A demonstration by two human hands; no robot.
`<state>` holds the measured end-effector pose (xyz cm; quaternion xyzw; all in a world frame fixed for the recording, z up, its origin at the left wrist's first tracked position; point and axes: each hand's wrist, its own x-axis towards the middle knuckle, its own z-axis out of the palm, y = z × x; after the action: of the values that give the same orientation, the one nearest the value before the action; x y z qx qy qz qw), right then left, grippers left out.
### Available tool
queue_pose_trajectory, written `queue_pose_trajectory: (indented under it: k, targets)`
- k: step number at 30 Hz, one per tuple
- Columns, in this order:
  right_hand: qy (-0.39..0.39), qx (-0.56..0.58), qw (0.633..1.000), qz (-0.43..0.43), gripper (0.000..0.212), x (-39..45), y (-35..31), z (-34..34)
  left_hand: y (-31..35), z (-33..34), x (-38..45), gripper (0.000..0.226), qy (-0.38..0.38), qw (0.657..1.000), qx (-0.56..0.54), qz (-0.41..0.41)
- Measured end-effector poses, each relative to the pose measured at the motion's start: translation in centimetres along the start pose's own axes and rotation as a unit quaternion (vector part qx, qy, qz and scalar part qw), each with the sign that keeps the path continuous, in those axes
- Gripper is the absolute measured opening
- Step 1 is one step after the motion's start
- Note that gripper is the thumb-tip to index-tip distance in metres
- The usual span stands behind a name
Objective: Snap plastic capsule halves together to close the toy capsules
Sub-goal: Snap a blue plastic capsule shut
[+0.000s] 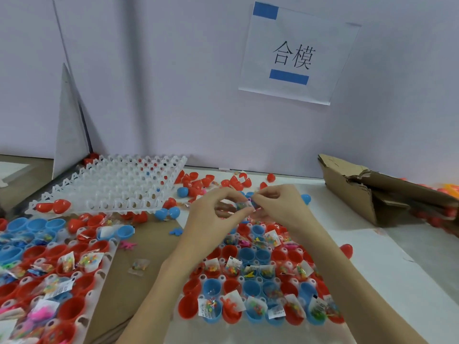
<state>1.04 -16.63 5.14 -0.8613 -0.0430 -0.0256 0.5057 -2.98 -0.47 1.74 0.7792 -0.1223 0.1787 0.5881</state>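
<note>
Above the 6 o'clock tray (191, 316) of round red and blue cups, left hand (211, 214) and right hand (278, 204) both pinched one crinkly clear packet (242, 206).

Left hand (211, 209) and right hand (278, 204) meet, fingertips pinching together.

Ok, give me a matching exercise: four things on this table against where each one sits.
Things:
1. empty white tray
2. torn cardboard box
3. small clear packet
4. paper sign

Places:
A. on the wall
B. far left, tilted
C. between both hands' fingers
D. right edge of table

Pairs: 1-B, 2-D, 3-C, 4-A
</note>
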Motion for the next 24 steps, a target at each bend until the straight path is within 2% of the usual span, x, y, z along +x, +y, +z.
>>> queue_pose_trajectory:
  k: [2,4,7,9,12,16,20,24]
  targets:
    - [0.004,0.035,0.999,0.004,0.011,-0.9,0.3,-0.1,0.2,0.2,0.0,0.014,-0.008,1.0,-0.023,-0.015]
    - [-0.005,0.12,0.993,0.007,0.011,-1.7,0.5,0.0,0.2,0.3,0.1,0.014,-0.002,0.999,-0.044,-0.023]
    - [-0.01,0.216,0.976,-0.005,0.009,-2.6,1.2,0.1,0.2,0.1,0.2,0.023,0.015,0.997,-0.07,-0.038]
    - [0.008,0.218,0.975,-0.034,0.014,-3.1,1.8,0.3,0.3,0.0,0.2,0.026,0.009,0.995,-0.084,-0.054]
    - [0.031,0.198,0.975,-0.099,0.022,-3.5,2.3,0.6,0.4,0.1,0.2,0.013,-0.007,0.996,-0.062,-0.06]
    - [0.031,0.202,0.964,-0.17,0.024,-3.9,2.2,1.1,0.4,0.3,0.2,0.011,0.016,0.994,-0.071,-0.082]
    - [0.04,0.202,0.962,-0.18,0.022,-4.0,2.3,1.6,0.3,0.1,0.1,0.014,0.022,0.993,-0.073,-0.09]
    - [0.053,0.221,0.96,-0.162,0.021,-4.0,2.4,1.5,0.4,0.2,0.1,0.019,-0.019,0.993,-0.084,-0.086]
